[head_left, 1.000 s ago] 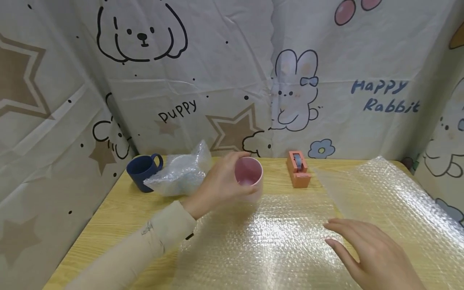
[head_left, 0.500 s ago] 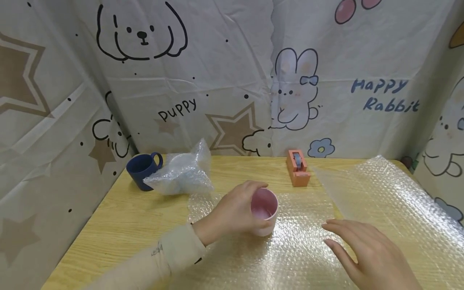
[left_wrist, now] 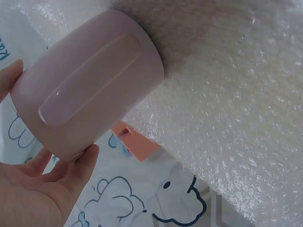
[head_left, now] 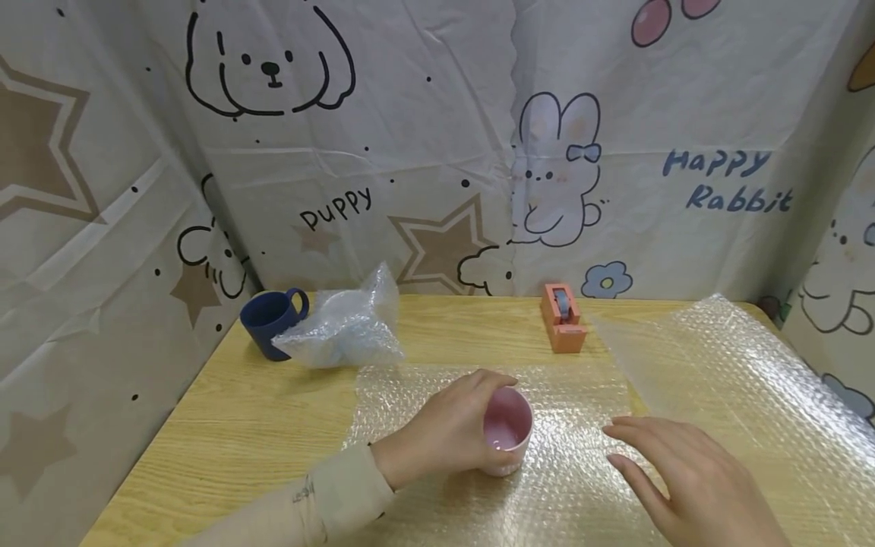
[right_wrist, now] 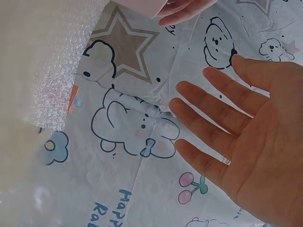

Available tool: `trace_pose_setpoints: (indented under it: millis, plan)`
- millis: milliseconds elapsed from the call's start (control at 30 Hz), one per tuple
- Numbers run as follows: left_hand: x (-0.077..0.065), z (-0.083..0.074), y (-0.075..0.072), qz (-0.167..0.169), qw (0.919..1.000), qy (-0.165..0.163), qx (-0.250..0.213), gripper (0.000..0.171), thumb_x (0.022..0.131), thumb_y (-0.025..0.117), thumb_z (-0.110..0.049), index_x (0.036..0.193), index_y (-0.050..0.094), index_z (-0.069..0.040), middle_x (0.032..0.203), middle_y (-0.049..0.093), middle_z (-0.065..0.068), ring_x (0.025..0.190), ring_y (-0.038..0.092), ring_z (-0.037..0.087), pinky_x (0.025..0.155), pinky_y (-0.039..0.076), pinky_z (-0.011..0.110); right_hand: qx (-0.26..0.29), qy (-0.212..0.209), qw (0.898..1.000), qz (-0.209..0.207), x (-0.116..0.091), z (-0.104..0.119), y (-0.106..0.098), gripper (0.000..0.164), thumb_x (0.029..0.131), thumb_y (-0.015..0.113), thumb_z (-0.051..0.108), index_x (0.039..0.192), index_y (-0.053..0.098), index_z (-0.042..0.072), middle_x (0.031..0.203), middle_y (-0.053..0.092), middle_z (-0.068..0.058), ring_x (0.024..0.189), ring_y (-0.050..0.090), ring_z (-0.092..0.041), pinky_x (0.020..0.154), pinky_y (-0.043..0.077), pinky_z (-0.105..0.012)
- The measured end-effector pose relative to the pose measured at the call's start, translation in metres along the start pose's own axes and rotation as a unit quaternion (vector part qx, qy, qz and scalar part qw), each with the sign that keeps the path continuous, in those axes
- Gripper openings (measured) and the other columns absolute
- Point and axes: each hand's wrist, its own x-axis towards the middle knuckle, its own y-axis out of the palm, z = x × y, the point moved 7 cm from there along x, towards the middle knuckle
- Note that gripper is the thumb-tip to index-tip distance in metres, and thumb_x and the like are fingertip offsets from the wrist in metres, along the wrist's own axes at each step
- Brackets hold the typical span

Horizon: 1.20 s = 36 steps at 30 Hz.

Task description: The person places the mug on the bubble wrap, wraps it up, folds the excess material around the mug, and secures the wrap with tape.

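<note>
My left hand (head_left: pixel 444 425) grips a pink mug (head_left: pixel 509 424) near its rim, thumb on the near side and fingers on the far side. In the left wrist view the mug (left_wrist: pixel 90 80) shows a long raised strip that looks like its handle, facing the camera. Under it lies a sheet of bubble wrap (head_left: pixel 581 395); whether the mug's base touches the sheet, I cannot tell. To the right, my right hand (head_left: pixel 697 475) hovers over the wrap with nothing in it. The right wrist view shows its fingers spread and nearly straight.
A blue mug (head_left: pixel 268 325) stands at the back left, beside a bubble-wrapped bundle (head_left: pixel 349 330). An orange tape dispenser (head_left: pixel 564 323) sits at the back. More bubble wrap (head_left: pixel 752 365) covers the table's right side. A printed cloth (head_left: pixel 424 152) hangs behind the table (head_left: pixel 225 425).
My left hand has brought the pink mug from beside the wrapped bundle toward me and slightly right, over the bubble wrap. The right hand has hardly moved.
</note>
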Motion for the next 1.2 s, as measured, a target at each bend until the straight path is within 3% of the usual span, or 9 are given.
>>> trace_pose_setpoints:
  millis: [100, 200, 367, 533, 733, 933, 1067, 1200]
  plan:
    - [-0.001, 0.001, 0.001, 0.001, 1.0, -0.003, 0.0, 0.09, 0.068, 0.089, -0.044, 0.142, 0.048, -0.016, 0.133, 0.055, -0.002, 0.117, 0.054, 0.014, 0.096, 0.05, 0.036, 0.01, -0.011, 1.0, -0.011, 0.0, 0.0, 0.0, 0.043, 0.098, 0.052, 0.055, 0.112, 0.072, 0.02, 0.112, 0.071, 0.006, 0.1, 0.066, -0.017, 0.099, 0.029, -0.011]
    - [-0.003, 0.001, 0.002, 0.003, 1.0, -0.006, -0.001, 0.089, 0.069, 0.088, -0.045, 0.143, 0.047, -0.016, 0.133, 0.054, -0.002, 0.117, 0.054, 0.014, 0.095, 0.051, 0.036, 0.009, -0.015, 1.0, -0.013, 0.001, 0.001, 0.001, 0.047, 0.099, 0.048, 0.057, 0.111, 0.072, 0.019, 0.111, 0.071, 0.006, 0.099, 0.066, -0.017, 0.098, 0.03, -0.011]
    - [-0.004, 0.003, 0.004, 0.007, 0.9999, -0.008, -0.009, 0.087, 0.073, 0.085, -0.045, 0.144, 0.045, -0.015, 0.136, 0.052, -0.001, 0.118, 0.053, 0.013, 0.093, 0.051, 0.034, 0.001, -0.01, 1.0, -0.001, 0.001, 0.001, 0.004, 0.041, 0.097, 0.055, 0.054, 0.111, 0.072, 0.02, 0.11, 0.071, 0.008, 0.098, 0.066, -0.015, 0.092, 0.039, -0.021]
    - [-0.007, 0.005, 0.006, 0.007, 0.9999, -0.01, -0.008, 0.089, 0.075, 0.084, -0.047, 0.147, 0.042, -0.015, 0.142, 0.049, 0.0, 0.123, 0.051, 0.015, 0.096, 0.051, 0.039, -0.004, -0.023, 1.0, 0.009, 0.002, 0.002, 0.003, 0.044, 0.098, 0.052, 0.056, 0.11, 0.073, 0.019, 0.109, 0.072, 0.006, 0.097, 0.067, -0.015, 0.087, 0.044, -0.029]
    - [-0.012, 0.004, 0.003, -0.004, 0.9997, 0.006, 0.022, 0.091, 0.077, 0.081, -0.051, 0.149, 0.04, -0.013, 0.149, 0.045, 0.003, 0.133, 0.046, 0.02, 0.103, 0.046, 0.045, -0.028, -0.028, 0.996, 0.077, 0.008, -0.004, 0.004, 0.031, 0.089, 0.072, 0.043, 0.111, 0.072, 0.021, 0.107, 0.071, 0.007, 0.096, 0.067, -0.017, 0.083, 0.055, -0.044]
    - [-0.017, -0.001, 0.003, -0.016, 0.9969, 0.033, 0.069, 0.09, 0.081, 0.077, -0.052, 0.15, 0.038, -0.01, 0.153, 0.041, 0.011, 0.136, 0.045, 0.024, 0.107, 0.042, 0.045, -0.031, -0.067, 0.989, 0.13, 0.021, -0.016, 0.006, 0.022, 0.085, 0.078, 0.033, 0.104, 0.072, 0.023, 0.099, 0.07, 0.011, 0.089, 0.067, -0.017, 0.079, 0.057, -0.044]
    - [-0.02, 0.0, 0.002, -0.018, 0.9964, 0.03, 0.077, 0.09, 0.081, 0.077, -0.05, 0.151, 0.036, -0.011, 0.153, 0.039, 0.012, 0.137, 0.043, 0.025, 0.108, 0.041, 0.046, 0.0, -0.058, 0.976, 0.21, 0.036, -0.031, 0.015, 0.019, 0.085, 0.078, 0.024, 0.103, 0.072, 0.026, 0.1, 0.07, 0.012, 0.09, 0.068, -0.016, 0.079, 0.058, -0.043]
    - [-0.023, 0.001, 0.001, -0.022, 0.9967, 0.026, 0.074, 0.088, 0.081, 0.079, -0.046, 0.15, 0.037, -0.01, 0.152, 0.041, 0.01, 0.136, 0.044, 0.025, 0.107, 0.042, 0.046, 0.032, -0.049, 0.965, 0.255, 0.054, -0.048, 0.025, 0.019, 0.089, 0.074, 0.018, 0.107, 0.073, 0.023, 0.105, 0.071, 0.009, 0.095, 0.069, -0.018, 0.079, 0.058, -0.043]
